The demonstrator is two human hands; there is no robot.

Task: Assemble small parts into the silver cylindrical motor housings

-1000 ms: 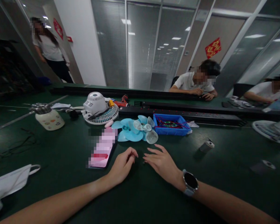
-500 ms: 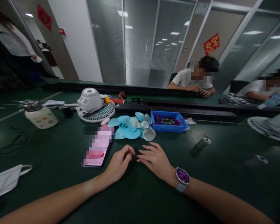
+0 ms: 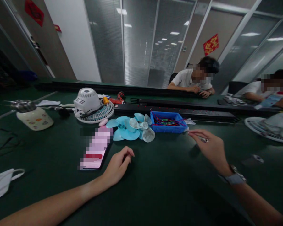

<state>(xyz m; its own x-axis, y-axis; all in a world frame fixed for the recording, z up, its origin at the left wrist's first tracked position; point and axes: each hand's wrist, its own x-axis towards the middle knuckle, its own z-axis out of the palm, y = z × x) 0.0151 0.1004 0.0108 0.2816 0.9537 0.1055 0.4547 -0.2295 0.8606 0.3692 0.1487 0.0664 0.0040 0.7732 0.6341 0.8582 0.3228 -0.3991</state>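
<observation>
My left hand (image 3: 119,164) rests on the green table (image 3: 141,201), loosely curled with a gap between thumb and fingers; nothing shows in it. A phone (image 3: 97,150) lies just left of it, its screen partly blurred out. My right hand (image 3: 211,149) reaches forward over the table, thumb and fingers apart. Behind its fingers a small metal cylinder (image 3: 204,140) is partly hidden; I cannot tell whether they touch it. The fingertips are close to the right corner of a blue bin (image 3: 168,128) of wires and circuit boards. A second metal cylinder (image 3: 256,159) lies farther right.
Blue fan blades (image 3: 126,128) and clear ones (image 3: 148,134) lie left of the bin. Behind the phone stands a white fan housing (image 3: 87,100) on its grille. A jar (image 3: 34,117) and mask (image 3: 2,183) are at left, another fan part (image 3: 271,127) at right. Two people sit opposite.
My right hand has moved right and forward, from beside my left hand to the metal cylinder. My left hand stays in place. The view has shifted slightly, and the standing person at left is out of view.
</observation>
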